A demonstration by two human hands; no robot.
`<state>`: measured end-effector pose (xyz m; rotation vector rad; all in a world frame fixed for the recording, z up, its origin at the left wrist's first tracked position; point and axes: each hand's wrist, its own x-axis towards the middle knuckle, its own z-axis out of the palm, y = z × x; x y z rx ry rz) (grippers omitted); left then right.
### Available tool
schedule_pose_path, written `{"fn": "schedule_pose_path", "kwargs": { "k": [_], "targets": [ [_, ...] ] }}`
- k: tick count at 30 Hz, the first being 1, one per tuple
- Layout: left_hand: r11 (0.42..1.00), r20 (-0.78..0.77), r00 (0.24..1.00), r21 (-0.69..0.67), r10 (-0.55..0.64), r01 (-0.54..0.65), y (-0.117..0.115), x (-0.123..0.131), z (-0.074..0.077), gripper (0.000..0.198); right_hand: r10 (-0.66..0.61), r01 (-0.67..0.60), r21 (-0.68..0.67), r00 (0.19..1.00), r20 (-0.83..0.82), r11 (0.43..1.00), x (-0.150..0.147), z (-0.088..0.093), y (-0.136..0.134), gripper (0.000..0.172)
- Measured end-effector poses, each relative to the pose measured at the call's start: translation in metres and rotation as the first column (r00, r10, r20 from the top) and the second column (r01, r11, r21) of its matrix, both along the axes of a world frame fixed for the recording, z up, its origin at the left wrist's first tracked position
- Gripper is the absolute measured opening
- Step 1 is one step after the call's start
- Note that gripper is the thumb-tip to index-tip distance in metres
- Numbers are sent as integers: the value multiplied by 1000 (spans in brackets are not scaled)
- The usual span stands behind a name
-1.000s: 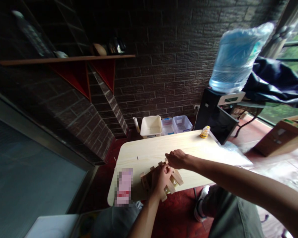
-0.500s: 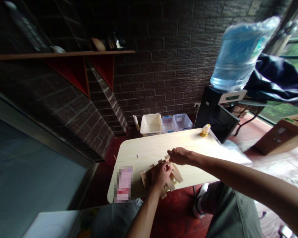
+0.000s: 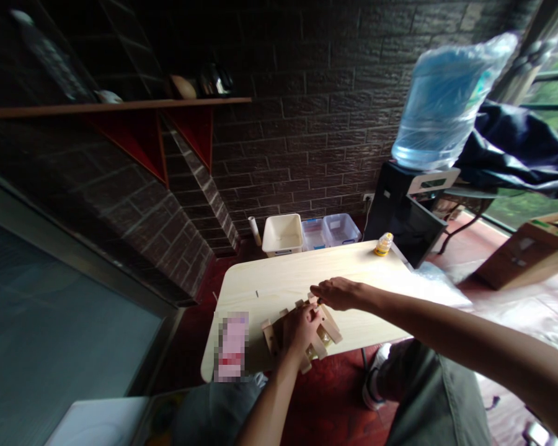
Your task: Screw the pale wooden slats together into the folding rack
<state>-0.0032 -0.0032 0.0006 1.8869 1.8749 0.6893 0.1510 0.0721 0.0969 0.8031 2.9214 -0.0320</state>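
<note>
A small wooden slatted rack [image 3: 333,328] lies tilted at the table's near edge, with yellowish see-through things between its slats. My left hand [image 3: 303,325] rests over its middle, fingers curled onto the wood. At the rack's far corner is my right hand [image 3: 337,292], its fingers closed just above the slat ends. Whatever those fingers hold is too small and hidden to make out. Both hands are close together, the right one farther from me.
The pale table [image 3: 279,275] bears a small dark stick [image 3: 257,293], a blurred pink item [image 3: 232,347] and a yellow-based clear bottle [image 3: 384,244]. Behind stand a cream bin [image 3: 283,234], clear bins [image 3: 341,229] and a water dispenser [image 3: 395,204]. A cardboard box [image 3: 525,251] is right.
My right hand has shifted slightly left and down at the rack's corner, its wrist turned a little. My left hand and the rack have hardly moved.
</note>
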Motion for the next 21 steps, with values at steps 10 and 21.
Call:
{"fn": "schedule_pose_path", "kwargs": {
  "k": [10,21],
  "targets": [
    [998,-37,998,23,53,-52,5,3,-11,24,-146,144,44,989,25,989,3,-19,4,37],
    [999,-17,1000,-35,10,-11,-1,1,6,23,-24,24,1,999,43,1000,-2,-2,-1,31]
  ]
}}
